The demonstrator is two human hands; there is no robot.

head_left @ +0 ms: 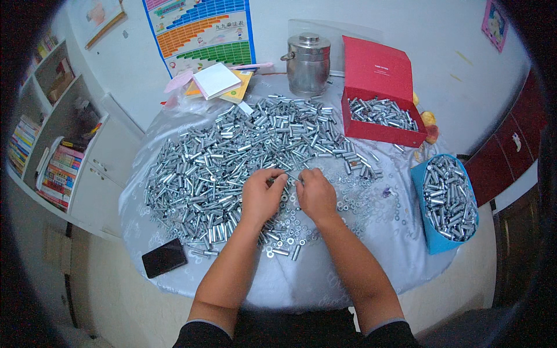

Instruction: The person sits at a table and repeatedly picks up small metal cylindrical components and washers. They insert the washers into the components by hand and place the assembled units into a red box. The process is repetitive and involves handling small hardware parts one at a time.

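Note:
Over the front of a big heap of loose silvery metal sleeves and bolts (203,168), my two hands are close together with a narrow gap between them. My left hand (262,194) is closed in a pinch, thumb against fingers. My right hand (317,196) also pinches, its fingertips facing the left ones. Whatever small part sits between the fingertips is too small to make out. Flat washers (296,223) lie scattered beneath and between my wrists, and more washers (354,197) spread to the right of my right hand.
A blue bin (428,214) full of assembled metal anchors stands at the right edge. Behind it, an open red box (380,134) holds more. A metal canister (308,69) and notebooks (217,80) are at the back; a black phone (165,258) lies front left on the cloth-covered table (278,284).

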